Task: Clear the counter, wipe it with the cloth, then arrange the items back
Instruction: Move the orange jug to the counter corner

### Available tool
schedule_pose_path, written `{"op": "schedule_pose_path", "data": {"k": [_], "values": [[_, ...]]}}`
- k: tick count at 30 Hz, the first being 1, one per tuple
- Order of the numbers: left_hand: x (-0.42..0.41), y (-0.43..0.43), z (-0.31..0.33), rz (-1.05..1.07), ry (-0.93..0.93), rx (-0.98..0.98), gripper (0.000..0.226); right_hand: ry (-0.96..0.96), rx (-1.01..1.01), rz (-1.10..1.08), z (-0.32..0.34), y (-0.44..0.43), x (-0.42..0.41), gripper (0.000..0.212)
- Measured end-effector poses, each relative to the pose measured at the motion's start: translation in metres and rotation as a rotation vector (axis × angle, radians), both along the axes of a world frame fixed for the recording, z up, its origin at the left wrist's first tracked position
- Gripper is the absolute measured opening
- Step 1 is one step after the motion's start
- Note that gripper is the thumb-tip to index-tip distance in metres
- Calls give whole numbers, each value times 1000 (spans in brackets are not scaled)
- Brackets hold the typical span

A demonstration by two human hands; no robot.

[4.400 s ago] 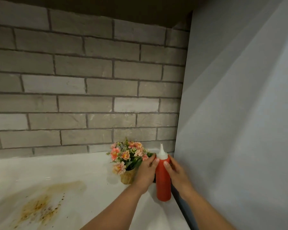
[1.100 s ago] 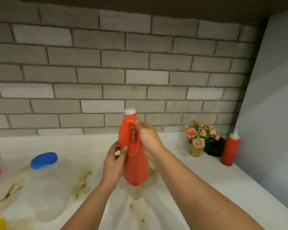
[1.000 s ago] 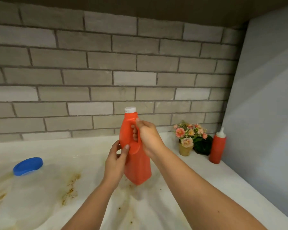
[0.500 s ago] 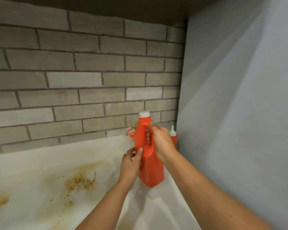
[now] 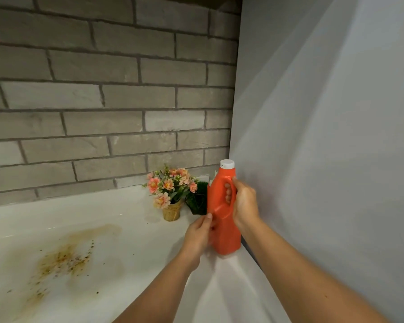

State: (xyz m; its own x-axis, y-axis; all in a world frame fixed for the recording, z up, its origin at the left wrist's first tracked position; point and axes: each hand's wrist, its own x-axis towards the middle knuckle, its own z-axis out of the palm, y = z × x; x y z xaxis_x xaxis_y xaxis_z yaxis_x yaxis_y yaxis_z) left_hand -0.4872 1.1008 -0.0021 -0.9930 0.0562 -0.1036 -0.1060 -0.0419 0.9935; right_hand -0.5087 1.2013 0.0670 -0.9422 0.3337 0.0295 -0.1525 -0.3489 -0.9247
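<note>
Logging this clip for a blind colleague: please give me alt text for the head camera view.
Two bare hands hold an upright orange jug with a white cap at the counter's right corner: the right hand grips its handle, the left hand steadies its side. Behind it stand a pot of pink flowers and a small green plant; brown stains mark the white counter.

Right of centre in the frame, the orange jug [image 5: 224,220] with its white cap [image 5: 227,164] stands upright, base at the white counter [image 5: 103,229], close against the grey side wall [image 5: 324,136]. The right hand [image 5: 244,201] grips through the handle; the left hand [image 5: 197,231] presses the lower side. Just left sits a flower pot [image 5: 170,194], a dark green plant [image 5: 198,201] between pot and jug. A brown stain [image 5: 65,257] spreads lower left.
</note>
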Motion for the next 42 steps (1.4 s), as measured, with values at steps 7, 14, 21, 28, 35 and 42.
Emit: {"op": "schedule_pose_path", "data": {"k": [7,14,21,28,35,42], "values": [[-15,11,-10,-41,-20,-4,28,-9,-56,-44,-11,8,-18,25],[-28,13,-18,-6,13,-14,23,3,-12,11,-17,11,-29,26],[-22,15,-10,-14,11,5,26,-53,193,-15,-14,17,-33,28],[-12,2,6,64,67,5,11,6,602,-346,-5,9,-22,13],[12,-37,19,258,149,7,14,306,719,-287,16,-41,19,16],[59,-116,38,469,246,-60,4,304,728,-1,18,-120,57,11]]}}
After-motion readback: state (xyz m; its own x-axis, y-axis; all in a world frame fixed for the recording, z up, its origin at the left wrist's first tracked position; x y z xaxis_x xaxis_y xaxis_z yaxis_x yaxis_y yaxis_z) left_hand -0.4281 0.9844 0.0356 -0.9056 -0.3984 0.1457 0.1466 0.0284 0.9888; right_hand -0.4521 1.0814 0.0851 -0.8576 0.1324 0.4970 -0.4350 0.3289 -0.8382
